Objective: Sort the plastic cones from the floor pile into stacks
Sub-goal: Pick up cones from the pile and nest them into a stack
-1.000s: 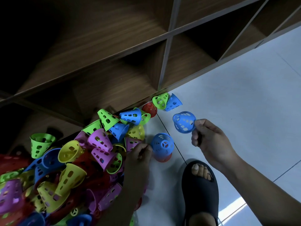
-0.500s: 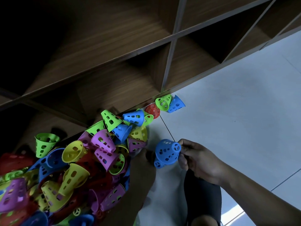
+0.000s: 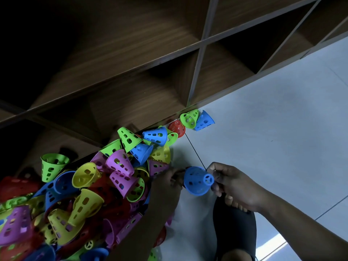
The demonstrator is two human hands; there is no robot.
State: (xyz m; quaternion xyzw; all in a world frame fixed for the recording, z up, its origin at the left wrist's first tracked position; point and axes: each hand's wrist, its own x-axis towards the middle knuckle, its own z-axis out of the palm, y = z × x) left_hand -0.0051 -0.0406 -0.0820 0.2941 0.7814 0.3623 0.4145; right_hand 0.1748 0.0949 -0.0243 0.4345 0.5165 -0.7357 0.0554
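right hand (image 3: 231,183) pinches the blue cone (image 3: 195,182) by its narrow tip at the edge of the pile (image 3: 84,194), probably to nest it onto a stack, left hand (image 3: 165,185) curled at its wide rim, grip unclear.

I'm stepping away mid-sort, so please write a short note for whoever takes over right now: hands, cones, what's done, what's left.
The right hand pinches the narrow end of a blue cone, which is lying sideways.
The left hand is at that cone's wide end; whether it grips is unclear.
The pile of mixed colours lies against the shelf, left of the hands. A green cone, a second blue cone and a red cone lie apart at the shelf's foot.
Done: no finished stack in view.
Left: nearly the whole pile.
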